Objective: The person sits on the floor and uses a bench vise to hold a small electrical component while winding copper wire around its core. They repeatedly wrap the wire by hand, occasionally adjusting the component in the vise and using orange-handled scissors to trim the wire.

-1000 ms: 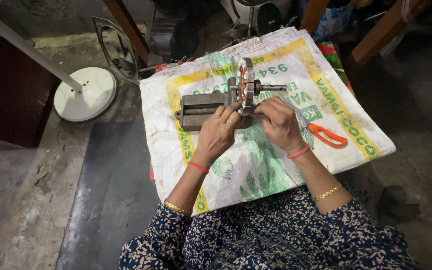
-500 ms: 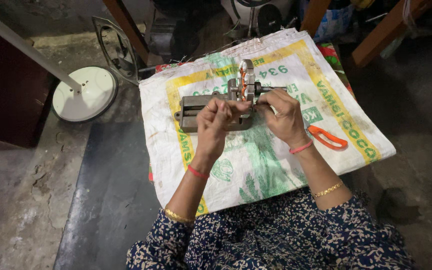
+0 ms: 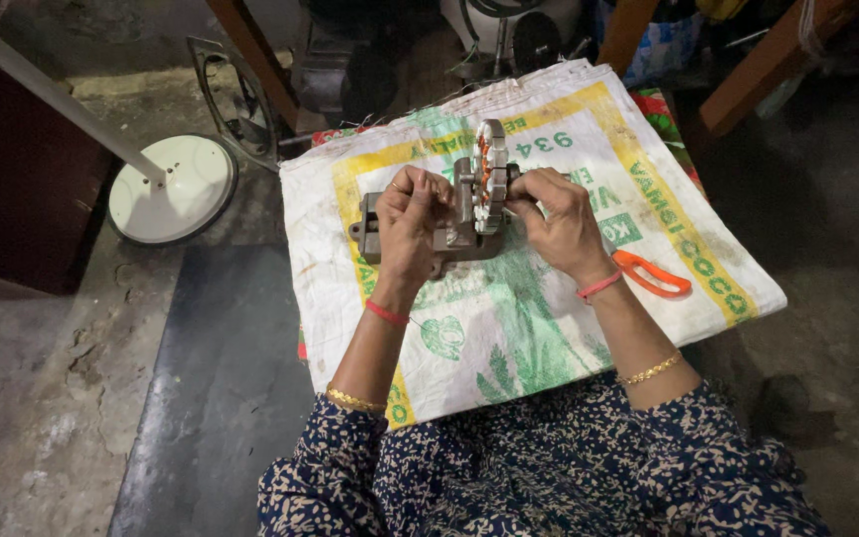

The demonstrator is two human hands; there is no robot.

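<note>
Hands meet over a small grey metal vise that sits on a woven printed sack spread in front of the person. Clamped upright in the vise is a round motor stator, a stack of steel plates with copper-coloured windings in its slots. The left hand is curled closed against the vise body, on the near side of the clamp. The right hand pinches with its fingertips at the stator's rim, on the far side of the clamp; whether it grasps a wire or only the rim I cannot tell, because the fingers cover that place.

I judge the stator to be heavy for its size and stiff, but the thin winding wire is delicate (its coating can be scratched easily). The steel outer ring is the safe place to take hold of it, not the coils.

Orange-handled scissors lie on the sack, just beside the right wrist. A white round base stands on the floor, well apart.
</note>
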